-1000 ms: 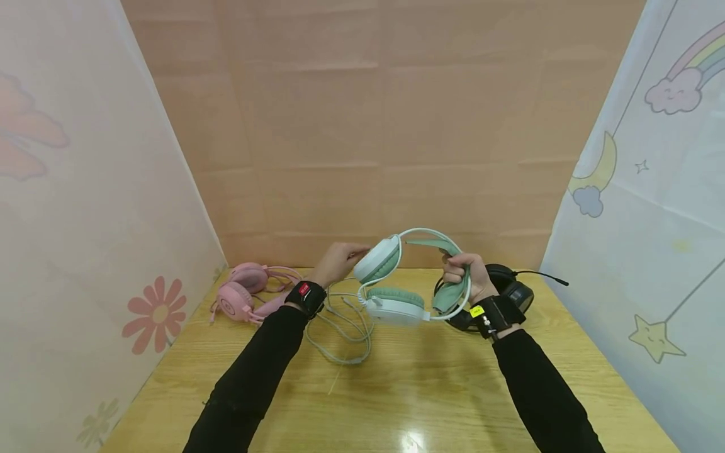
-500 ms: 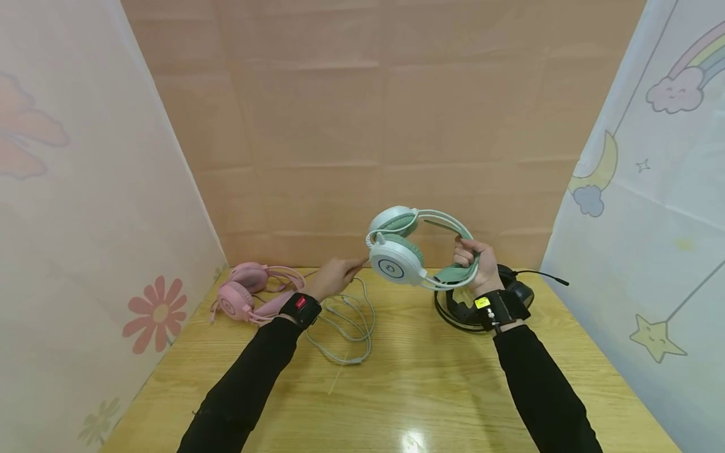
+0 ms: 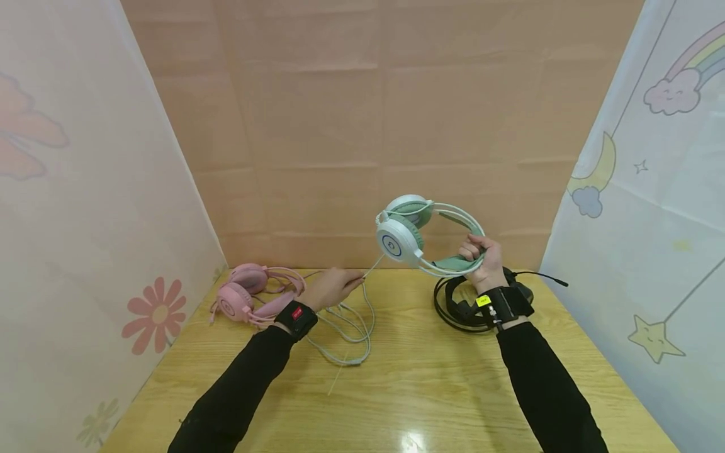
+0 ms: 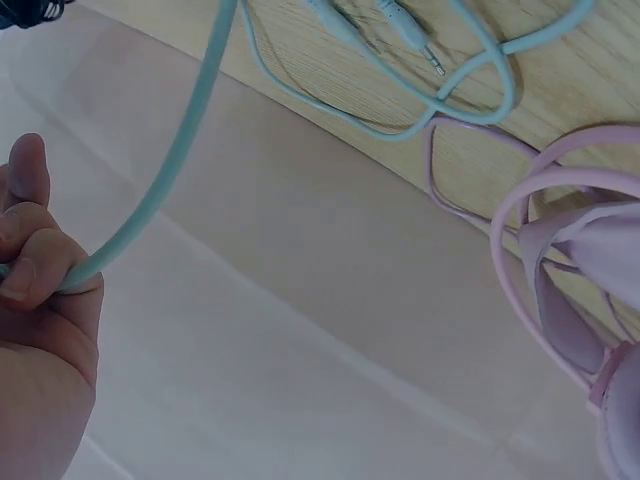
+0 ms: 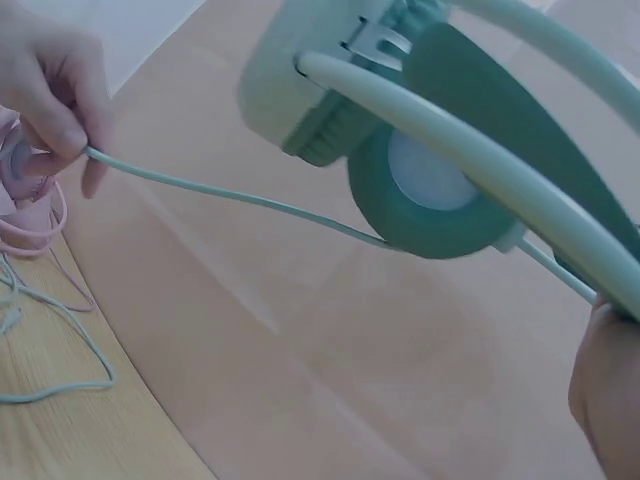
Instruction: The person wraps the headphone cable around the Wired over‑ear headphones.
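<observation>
White and mint-green headphones hang above the table, their headband gripped by my right hand. Their pale green cable runs from an ear cup to my left hand, which pinches it between thumb and fingers. In the left wrist view, the cable passes through the curled fingers of my left hand. The rest of the cable lies in loose loops on the table, with a plug showing. At the right wrist view's edge, my right hand is partly cut off.
Pink headphones lie at the table's left, close to my left wrist. A black headset with a boom microphone lies under my right hand. A brown paper wall stands behind the wooden table.
My right hand has raised the green headphones and turned them so the ear cups face left. My left hand has moved left and slightly down from the ear cup, drawing the cable out.
</observation>
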A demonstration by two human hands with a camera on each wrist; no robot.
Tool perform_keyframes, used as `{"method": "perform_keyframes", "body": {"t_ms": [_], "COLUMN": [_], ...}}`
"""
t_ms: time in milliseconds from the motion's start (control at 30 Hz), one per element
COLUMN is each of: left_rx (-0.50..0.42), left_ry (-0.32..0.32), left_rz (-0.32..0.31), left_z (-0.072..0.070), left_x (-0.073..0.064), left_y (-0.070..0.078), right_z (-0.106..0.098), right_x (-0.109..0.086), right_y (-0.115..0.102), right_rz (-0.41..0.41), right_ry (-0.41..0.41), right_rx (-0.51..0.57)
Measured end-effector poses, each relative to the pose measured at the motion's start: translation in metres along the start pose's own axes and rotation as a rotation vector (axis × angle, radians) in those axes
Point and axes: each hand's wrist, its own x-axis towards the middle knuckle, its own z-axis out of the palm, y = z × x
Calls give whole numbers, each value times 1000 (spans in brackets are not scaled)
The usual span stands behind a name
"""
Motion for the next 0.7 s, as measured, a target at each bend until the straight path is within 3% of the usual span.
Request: {"method": "perform_keyframes", "body": {"t_ms": [267,500,700], "left_rx": [124,147,175], "left_ry": [9,-31,-31], "left_rz": [106,165,189], "left_z": [0,0,0], "left_x": [-8,-8,-4], "left_y": [11,23,32], "right_z": [11,16,17], "right_x": [4,9,10], "right_y": [4,17,28], "right_rz": [-177,-338,-442], "right_ry": [116,202,222], "right_rx": [-139,-424,-649]}}
